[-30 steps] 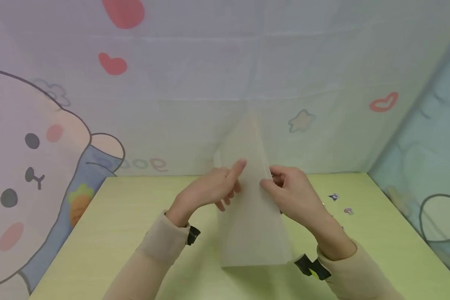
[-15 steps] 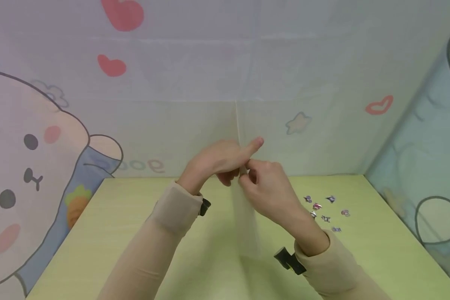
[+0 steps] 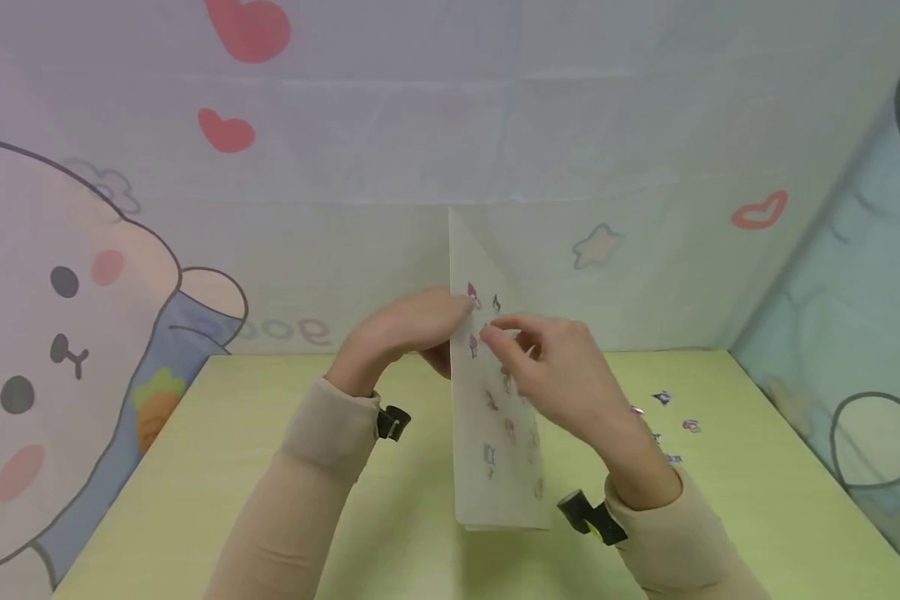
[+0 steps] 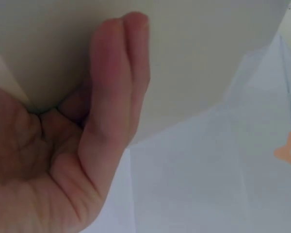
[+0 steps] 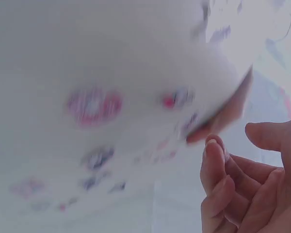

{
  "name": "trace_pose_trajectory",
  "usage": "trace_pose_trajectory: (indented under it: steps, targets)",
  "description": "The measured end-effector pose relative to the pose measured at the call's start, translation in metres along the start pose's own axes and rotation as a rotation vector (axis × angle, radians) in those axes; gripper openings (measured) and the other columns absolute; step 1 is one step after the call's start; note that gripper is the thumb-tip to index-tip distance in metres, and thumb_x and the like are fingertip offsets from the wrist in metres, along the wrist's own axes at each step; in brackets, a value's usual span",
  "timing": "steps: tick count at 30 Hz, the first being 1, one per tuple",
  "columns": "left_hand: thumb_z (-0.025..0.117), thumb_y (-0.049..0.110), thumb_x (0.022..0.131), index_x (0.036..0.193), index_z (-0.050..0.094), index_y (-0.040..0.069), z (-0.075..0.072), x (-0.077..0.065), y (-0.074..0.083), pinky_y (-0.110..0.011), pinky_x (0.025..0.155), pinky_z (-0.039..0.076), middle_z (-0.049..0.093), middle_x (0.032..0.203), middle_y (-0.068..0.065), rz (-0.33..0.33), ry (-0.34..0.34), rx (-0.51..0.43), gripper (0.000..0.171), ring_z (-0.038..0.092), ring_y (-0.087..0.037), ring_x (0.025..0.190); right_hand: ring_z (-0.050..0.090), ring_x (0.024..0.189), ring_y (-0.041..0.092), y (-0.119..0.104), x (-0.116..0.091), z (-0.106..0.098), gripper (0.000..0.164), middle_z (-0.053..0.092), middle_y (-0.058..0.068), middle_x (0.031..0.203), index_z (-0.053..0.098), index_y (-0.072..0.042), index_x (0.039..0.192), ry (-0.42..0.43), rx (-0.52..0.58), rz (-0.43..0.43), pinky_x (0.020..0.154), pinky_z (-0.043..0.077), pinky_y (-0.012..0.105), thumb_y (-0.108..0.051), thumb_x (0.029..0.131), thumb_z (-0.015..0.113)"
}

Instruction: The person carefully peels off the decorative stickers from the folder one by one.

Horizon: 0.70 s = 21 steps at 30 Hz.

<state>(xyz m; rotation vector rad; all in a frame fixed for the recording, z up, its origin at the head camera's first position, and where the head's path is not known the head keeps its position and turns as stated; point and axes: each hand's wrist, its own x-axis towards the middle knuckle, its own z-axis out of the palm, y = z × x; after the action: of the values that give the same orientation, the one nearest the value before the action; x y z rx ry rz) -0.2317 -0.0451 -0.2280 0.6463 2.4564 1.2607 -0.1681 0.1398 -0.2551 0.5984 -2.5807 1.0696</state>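
The white sheet [image 3: 472, 429] is now turned, its stickers [image 3: 510, 431] made accessible beside the right hand's [image 3: 566, 379] released fingers; the edge is gripped by the left hand [image 3: 408, 327].

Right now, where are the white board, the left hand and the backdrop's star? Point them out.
White board [image 3: 468, 425]: head view, bare surface beside stickers.
Left hand [image 3: 408, 327]: head view, middle of the hand.
Star [image 3: 597, 247]: head view, its middle.
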Motion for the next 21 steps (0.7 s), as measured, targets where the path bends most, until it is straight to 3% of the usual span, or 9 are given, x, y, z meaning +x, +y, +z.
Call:
trace_pose_trajectory:
  steps: [5,10,14,16,19,21]
  targets:
    - [0.028,0.019,0.1,0.112,0.064,0.001,-0.006,-0.011,-0.009,-0.042,0.067,0.057,0.072,0.092,-0.011,0.055,-0.027,-0.084,0.042,0.071,-0.028,0.076,0.06,0.063,0.017,0.033,0.01,-0.015,0.034,0.068,0.004,0.088,0.067,-0.012,0.119,0.04,-0.071,0.069,0.056,0.048,0.036,-0.037,0.1,0.052]
    - [0.028,0.021,0.103,0.119,0.064,0.002,-0.014,-0.023,-0.02,-0.042,0.076,0.055,0.072,0.099,-0.011,0.096,-0.05,-0.156,0.043,0.071,-0.028,0.085,0.065,0.069,0.019,0.074,0.022,-0.016,0.043,0.066,0.011,0.1,0.061,-0.007,0.126,-0.051,-0.046,0.159,0.061,0.05,0.036,-0.04,0.101,0.049]
    - [0.029,0.023,0.105,0.125,0.061,0.008,-0.02,-0.03,-0.028,-0.043,0.085,0.052,0.07,0.108,-0.011,0.133,-0.099,-0.236,0.041,0.069,-0.029,0.095,0.063,0.088,0.027,0.108,0.022,-0.008,0.053,0.061,0.016,0.113,0.054,-0.002,0.133,-0.175,0.089,0.266,0.069,0.054,0.038,-0.044,0.102,0.046]
    - [0.031,0.025,0.105,0.126,0.061,0.009,-0.022,-0.032,-0.032,-0.042,0.089,0.05,0.07,0.11,-0.012,0.128,-0.109,-0.282,0.04,0.068,-0.029,0.099,0.061,0.094,0.031,0.124,0.019,-0.002,0.056,0.06,0.019,0.116,0.052,0.0,0.134,-0.238,0.212,0.318,0.074,0.055,0.041,-0.046,0.103,0.045]
    - [0.032,0.027,0.106,0.129,0.059,0.009,-0.023,-0.034,-0.039,-0.04,0.095,0.047,0.068,0.114,-0.013,0.119,-0.118,-0.348,0.039,0.067,-0.03,0.103,0.062,0.092,0.032,0.143,0.014,0.005,0.059,0.059,0.019,0.114,0.053,0.002,0.13,-0.311,0.427,0.383,0.075,0.056,0.044,-0.048,0.102,0.045]
    - [0.033,0.028,0.106,0.13,0.058,0.009,-0.023,-0.036,-0.045,-0.04,0.095,0.047,0.068,0.115,-0.014,0.114,-0.111,-0.376,0.04,0.067,-0.031,0.103,0.063,0.086,0.029,0.152,0.01,0.008,0.059,0.061,0.019,0.108,0.054,0.004,0.128,-0.348,0.58,0.411,0.069,0.056,0.039,-0.047,0.101,0.047]
